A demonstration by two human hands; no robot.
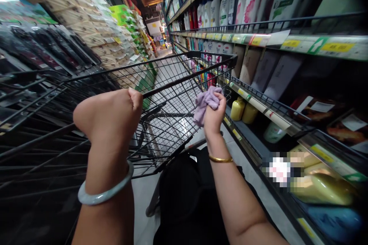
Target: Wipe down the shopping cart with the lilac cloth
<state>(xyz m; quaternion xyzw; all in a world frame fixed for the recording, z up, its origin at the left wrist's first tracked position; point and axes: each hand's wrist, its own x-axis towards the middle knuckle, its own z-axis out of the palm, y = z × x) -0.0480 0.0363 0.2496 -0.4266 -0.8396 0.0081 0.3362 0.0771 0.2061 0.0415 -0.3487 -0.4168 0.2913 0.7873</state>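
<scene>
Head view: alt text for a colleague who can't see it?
Left grip closes on the rim of a black wire shopping cart; right grip clutches a purple cloth above it. Shelves of bottles line the supermarket aisle on the right.

No wording can be read anywhere. The yellow price tags point(336, 47) on the shelf rail at the upper right are too blurred for any figure. The print on the white bottles point(227, 5) above them is too small. The hanging sign point(153, 26) down the aisle, upper centre, shows no legible letters.
</scene>
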